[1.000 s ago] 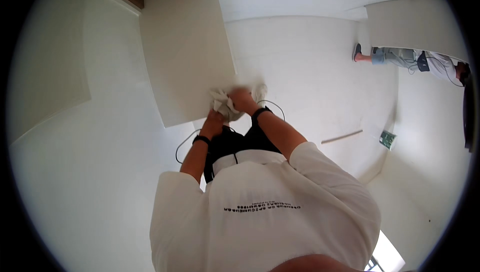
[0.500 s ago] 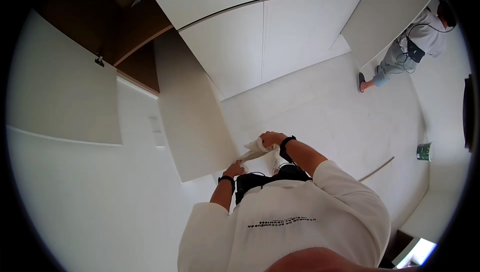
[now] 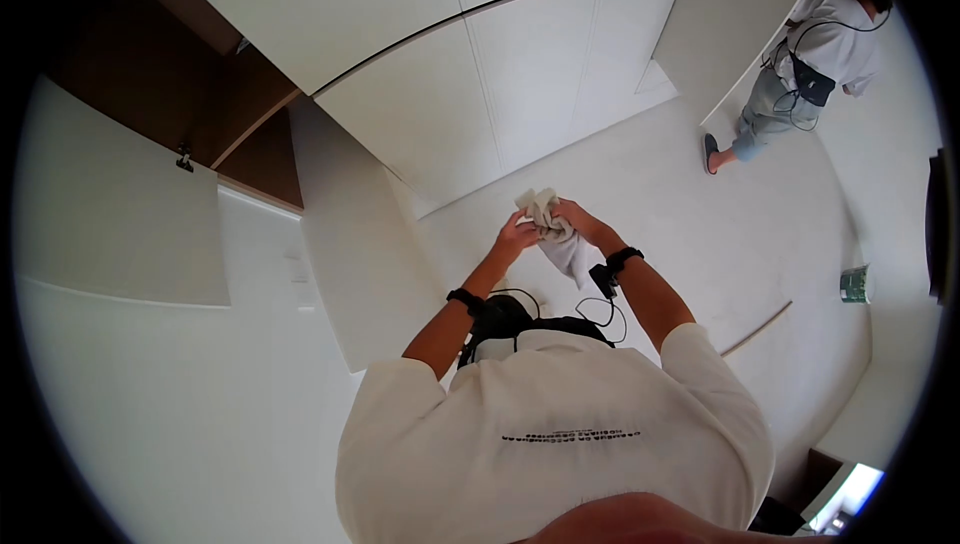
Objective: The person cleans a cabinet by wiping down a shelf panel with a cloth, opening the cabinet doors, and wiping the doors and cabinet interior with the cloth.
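A crumpled pale cloth [image 3: 562,244] is held up in front of my body, with its lower end hanging down. My left hand [image 3: 517,235] grips the bunched part from the left. On the other side, my right hand [image 3: 584,221] has its fingers wrapped round the same bunch. Both wrists wear black bands with cables near them.
Cabinet doors stand open at the left, one [image 3: 120,204] beside brown shelves [image 3: 265,159]. White cabinet fronts [image 3: 480,74] run across the top. Another person [image 3: 800,64] stands at the upper right by an open door [image 3: 735,24]. A green bucket [image 3: 854,284] and thin stick [image 3: 757,329] lie right.
Both hands have lifted the cloth away from low by my feet and come closer together, bunching it. My view has tilted up, bringing the cabinets into sight. The other person has shifted in view.
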`<action>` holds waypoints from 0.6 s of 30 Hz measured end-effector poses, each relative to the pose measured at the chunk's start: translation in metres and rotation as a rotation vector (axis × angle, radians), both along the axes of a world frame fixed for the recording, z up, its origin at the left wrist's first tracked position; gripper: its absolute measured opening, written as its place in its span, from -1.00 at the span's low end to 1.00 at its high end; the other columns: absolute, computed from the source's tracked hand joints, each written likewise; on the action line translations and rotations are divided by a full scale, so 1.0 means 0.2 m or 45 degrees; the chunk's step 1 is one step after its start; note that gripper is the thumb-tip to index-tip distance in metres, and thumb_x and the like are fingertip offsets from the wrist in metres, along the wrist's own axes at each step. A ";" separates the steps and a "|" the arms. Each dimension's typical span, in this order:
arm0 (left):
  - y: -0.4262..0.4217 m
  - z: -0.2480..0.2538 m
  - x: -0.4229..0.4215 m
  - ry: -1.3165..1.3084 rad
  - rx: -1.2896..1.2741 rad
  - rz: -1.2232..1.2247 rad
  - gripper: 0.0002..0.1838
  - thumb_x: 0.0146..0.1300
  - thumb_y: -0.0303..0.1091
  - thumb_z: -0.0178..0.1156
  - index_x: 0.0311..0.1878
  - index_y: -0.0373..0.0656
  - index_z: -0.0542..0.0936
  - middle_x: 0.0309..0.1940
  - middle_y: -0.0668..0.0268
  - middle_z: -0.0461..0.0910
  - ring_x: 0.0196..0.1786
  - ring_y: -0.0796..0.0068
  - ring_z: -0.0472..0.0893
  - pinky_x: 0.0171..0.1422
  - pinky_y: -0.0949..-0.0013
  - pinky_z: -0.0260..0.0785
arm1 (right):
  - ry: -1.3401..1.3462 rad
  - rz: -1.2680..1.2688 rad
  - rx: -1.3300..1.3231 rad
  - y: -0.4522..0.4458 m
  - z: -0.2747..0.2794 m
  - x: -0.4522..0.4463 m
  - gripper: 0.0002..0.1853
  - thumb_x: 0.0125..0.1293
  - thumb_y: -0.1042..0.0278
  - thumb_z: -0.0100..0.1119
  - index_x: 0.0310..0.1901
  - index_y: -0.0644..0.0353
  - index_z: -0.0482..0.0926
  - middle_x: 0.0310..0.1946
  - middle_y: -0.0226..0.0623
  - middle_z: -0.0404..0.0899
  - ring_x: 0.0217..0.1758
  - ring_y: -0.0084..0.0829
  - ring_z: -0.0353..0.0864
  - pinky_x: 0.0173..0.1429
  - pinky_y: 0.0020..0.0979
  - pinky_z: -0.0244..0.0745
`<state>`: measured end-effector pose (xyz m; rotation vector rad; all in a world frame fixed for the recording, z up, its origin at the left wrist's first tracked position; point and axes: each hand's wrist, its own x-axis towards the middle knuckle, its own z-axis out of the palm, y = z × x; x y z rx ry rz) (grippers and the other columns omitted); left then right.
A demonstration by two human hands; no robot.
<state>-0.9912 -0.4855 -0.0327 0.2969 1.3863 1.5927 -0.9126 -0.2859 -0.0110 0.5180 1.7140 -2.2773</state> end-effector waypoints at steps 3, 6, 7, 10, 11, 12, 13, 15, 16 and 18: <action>0.06 0.31 -0.11 0.004 0.180 0.006 -0.34 0.42 -0.42 0.19 0.53 -0.08 0.20 0.11 0.17 0.64 0.19 0.32 0.63 0.38 0.26 0.44 | 0.033 -0.095 -0.103 0.03 0.11 -0.09 -0.59 0.41 0.15 0.00 0.13 0.25 0.53 -0.07 -0.32 0.64 -0.09 -0.47 0.63 0.06 -0.45 0.56; 0.13 0.27 -0.36 0.329 0.106 -0.215 -0.43 0.46 -0.40 0.16 0.48 -0.09 0.28 0.06 0.17 0.67 0.16 0.36 0.64 0.36 0.30 0.43 | 0.060 -0.122 -0.055 0.09 0.10 -0.22 -0.57 0.44 0.11 0.06 0.16 0.25 0.52 -0.04 -0.31 0.64 -0.06 -0.48 0.63 0.10 -0.42 0.56; 0.15 0.23 -0.48 0.465 0.059 -0.305 -0.46 0.47 -0.39 0.15 0.47 -0.09 0.31 0.05 0.17 0.67 0.15 0.38 0.64 0.35 0.32 0.43 | 0.066 -0.154 0.031 0.10 0.16 -0.28 -0.58 0.42 0.12 0.09 0.15 0.25 0.52 -0.03 -0.31 0.64 -0.05 -0.48 0.63 0.11 -0.42 0.55; 0.18 0.59 -0.84 1.306 -0.098 -0.226 -0.63 0.35 -0.42 0.21 0.22 -0.15 0.54 -0.02 0.17 0.69 0.08 0.25 0.66 0.25 0.22 0.45 | 0.110 -0.249 0.355 0.20 0.21 -0.51 -0.51 0.34 0.11 0.23 0.17 0.26 0.49 0.00 -0.26 0.64 0.00 -0.44 0.62 0.14 -0.38 0.54; 0.19 0.64 -1.00 1.494 -0.128 -0.132 -0.68 0.30 -0.44 0.22 0.12 -0.17 0.58 0.05 0.07 0.66 0.14 0.08 0.63 0.26 0.15 0.46 | 0.071 -0.328 0.482 0.22 0.27 -0.59 -0.50 0.32 0.11 0.26 0.18 0.26 0.48 -0.02 -0.25 0.64 -0.01 -0.43 0.61 0.13 -0.38 0.54; 0.19 0.68 -1.19 1.715 -0.122 -0.024 -0.69 0.27 -0.45 0.22 0.08 -0.15 0.59 0.08 0.07 0.63 0.18 0.03 0.59 0.29 0.09 0.43 | 0.042 -0.405 0.618 0.26 0.34 -0.69 -0.48 0.31 0.10 0.29 0.18 0.26 0.46 -0.03 -0.24 0.64 -0.02 -0.42 0.61 0.11 -0.39 0.54; 0.18 0.73 -1.33 1.784 -0.221 0.108 -0.72 0.26 -0.42 0.22 0.04 -0.16 0.59 0.10 0.08 0.63 0.22 0.02 0.57 0.34 0.08 0.40 | 0.058 -0.440 0.674 0.31 0.34 -0.82 -0.44 0.30 0.08 0.29 0.21 0.25 0.44 -0.03 -0.22 0.64 -0.02 -0.42 0.61 0.12 -0.37 0.54; 0.19 0.76 -1.59 2.094 -0.299 0.255 -0.68 0.26 -0.40 0.22 0.08 -0.24 0.59 0.18 0.00 0.59 0.30 -0.03 0.52 0.38 0.06 0.38 | 0.114 -0.469 0.817 0.39 0.35 -1.01 -0.36 0.28 0.02 0.29 0.26 0.26 0.38 0.01 -0.09 0.63 0.04 -0.26 0.62 0.15 -0.30 0.54; 0.19 0.77 -1.67 2.120 -0.331 0.299 -0.64 0.26 -0.39 0.21 0.11 -0.29 0.58 0.26 -0.03 0.53 0.35 -0.03 0.48 0.43 0.04 0.33 | 0.160 -0.467 0.899 0.41 0.37 -1.11 -0.30 0.27 -0.02 0.27 0.29 0.28 0.35 0.04 0.03 0.63 0.08 -0.12 0.64 0.18 -0.24 0.54; 0.20 0.78 -1.78 2.337 -0.515 0.259 -0.55 0.28 -0.39 0.21 0.23 -0.25 0.51 0.35 -0.01 0.44 0.41 0.00 0.42 0.48 -0.04 0.25 | 0.248 -0.473 1.062 0.42 0.44 -1.28 -0.24 0.26 -0.07 0.24 0.33 0.30 0.31 0.06 0.18 0.63 0.13 0.08 0.66 0.20 -0.16 0.54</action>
